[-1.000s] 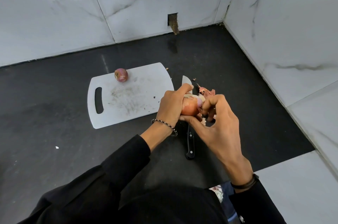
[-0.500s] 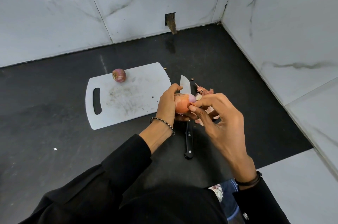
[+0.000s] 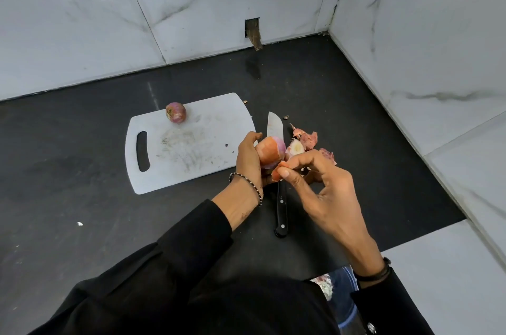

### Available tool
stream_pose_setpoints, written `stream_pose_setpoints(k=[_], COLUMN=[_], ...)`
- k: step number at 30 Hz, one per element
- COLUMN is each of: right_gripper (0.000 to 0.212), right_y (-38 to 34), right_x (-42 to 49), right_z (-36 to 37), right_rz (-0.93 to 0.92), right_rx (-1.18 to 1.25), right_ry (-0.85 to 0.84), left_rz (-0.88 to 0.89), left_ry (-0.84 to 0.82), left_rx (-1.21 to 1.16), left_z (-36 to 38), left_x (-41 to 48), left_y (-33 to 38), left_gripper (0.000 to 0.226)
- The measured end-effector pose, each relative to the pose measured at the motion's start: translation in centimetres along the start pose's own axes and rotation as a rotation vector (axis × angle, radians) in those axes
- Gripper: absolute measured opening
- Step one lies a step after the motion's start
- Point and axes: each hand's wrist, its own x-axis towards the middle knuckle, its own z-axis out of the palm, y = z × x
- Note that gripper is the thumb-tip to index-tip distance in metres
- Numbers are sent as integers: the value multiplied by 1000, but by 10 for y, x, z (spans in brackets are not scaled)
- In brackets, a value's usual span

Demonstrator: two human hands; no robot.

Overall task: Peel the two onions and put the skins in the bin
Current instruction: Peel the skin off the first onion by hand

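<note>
Just right of the cutting board [image 3: 191, 148], above the counter [image 3: 82, 170], the left hand [image 3: 247, 159] curls around a partly peeled onion [image 3: 269, 152]. The right hand [image 3: 328, 186] pinches a strip of orange skin [image 3: 277, 171] at the onion's near side. The second onion [image 3: 175, 112] sits at the board's far edge. A knife [image 3: 279, 197] and loose skins [image 3: 306, 139] lie right of the board.

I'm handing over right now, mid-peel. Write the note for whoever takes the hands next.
Left hand grips the onion, mostly in orange skin.
Right hand pinches a skin strip at its near side.
Second onion lies on the board, far edge; looks peeled.
Knife lies right of the board, loose skins beside its blade.
Done: perhaps one onion.
Left: finish this one, then move all skins to what seems the bin, below the counter edge.
</note>
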Motion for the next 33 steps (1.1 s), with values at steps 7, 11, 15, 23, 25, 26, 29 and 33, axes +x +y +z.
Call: stream_pose_setpoints(k=[7, 11, 15, 23, 25, 26, 29, 33], right_gripper=[10, 18, 27, 5, 14, 15, 13, 19], right_y=[21, 36, 41, 5, -2, -4, -8, -8], right_x=[6, 13, 18, 12, 10, 10, 8, 9], right_z=[-18, -23, -21, -5, -1, 1, 4, 5], right_rz=[179, 216, 180, 27, 9, -3, -27, -38], right_rx=[-141, -298, -418, -257, -220, -206, -148, -72], right_ry=[167, 128, 83, 161, 176, 179, 155, 87], left_rz=[-43, -4, 20, 12, -2, -12, -46, -56], left_ry=[-67, -98, -170, -345, -332, -326, -356, -380], left_rx=[-60, -126, -119, -14, -18, -26, -30, -47], left_z=[-13, -18, -23, -24, -23, -23, -24, -26], left_x=[-1, -5, -7, -13, -14, -14, -16, -19], left_y=[2, 0, 0, 3, 3, 2, 1, 2], left_gripper=[54, 42, 36, 58, 64, 64, 52, 48])
